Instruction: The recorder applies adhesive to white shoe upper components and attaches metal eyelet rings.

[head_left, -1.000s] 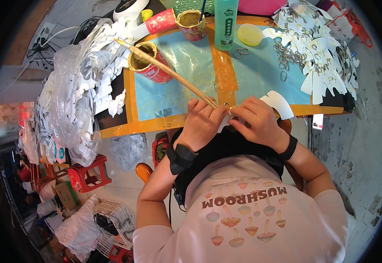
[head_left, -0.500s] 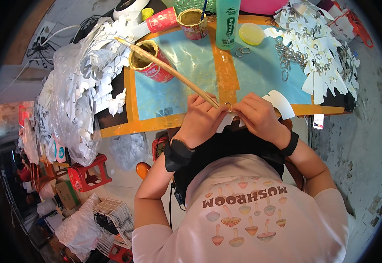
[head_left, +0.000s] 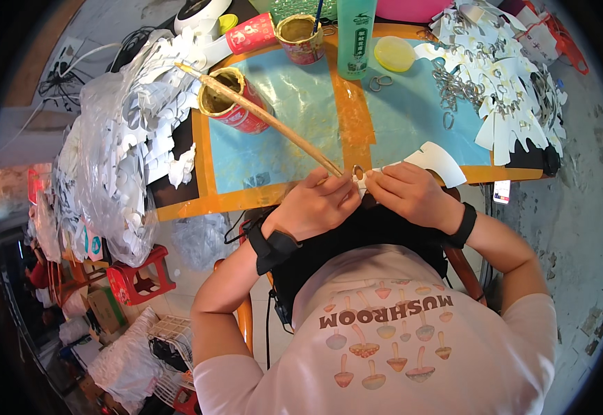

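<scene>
My left hand (head_left: 315, 205) is closed round the thick end of a long wooden stick (head_left: 273, 123), whose yellowish tip points to the upper left over a red can. At its fingertips a metal ring (head_left: 358, 171) stands by a small strip of white sheet. My right hand (head_left: 405, 194) pinches a curved white sheet piece (head_left: 437, 163), which sticks out beyond its knuckles to the right. Both hands nearly meet at the ring, by the near edge of the table. How the ring joins the white piece is partly hidden by my fingers.
Two red cans (head_left: 235, 104) with crusted rims, a green bottle (head_left: 355, 41) and a yellow round lid (head_left: 395, 54) stand on the taped blue sheet (head_left: 280, 159). White pieces with rings (head_left: 502, 76) pile at right; a bagged white heap (head_left: 118, 131) lies at left.
My left hand has drawn slightly down, its forearm and elbow swinging outward to the left. The stick has shifted a little with it, and the ring shows more clearly between my fingertips.
</scene>
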